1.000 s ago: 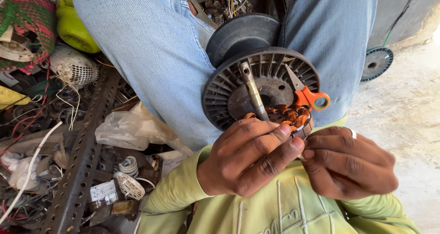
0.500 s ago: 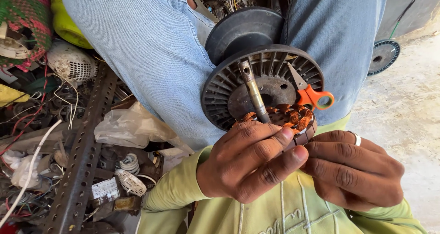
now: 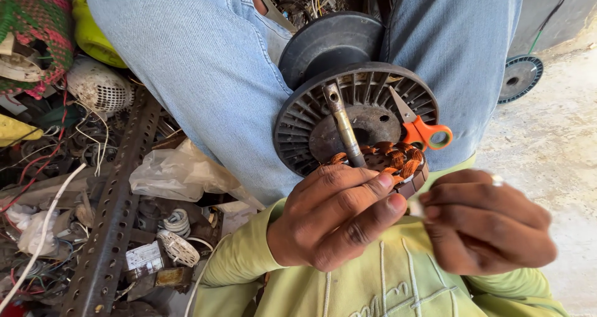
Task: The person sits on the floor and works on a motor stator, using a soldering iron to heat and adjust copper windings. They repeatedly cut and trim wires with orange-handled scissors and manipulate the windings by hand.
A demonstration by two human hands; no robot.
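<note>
While the left hand (image 3: 336, 220) grips the copper-wound stator (image 3: 392, 161), orange scissors (image 3: 423, 129) rest beside it

You get bright daylight from right; concrete floor (image 3: 547, 168) glares, nearly washed out. Scrap pile (image 3: 74, 168) at left sits in softer shade. Right hand (image 3: 491, 224) motion-blurred; left hand (image 3: 336, 220) sharp. Slight wide-angle stretch at edges.

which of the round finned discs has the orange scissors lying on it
The large dark finned metal disc on the lap, just beyond the left hand, bears the orange-handled scissors. The small finned disc on the concrete floor bears nothing.
</note>
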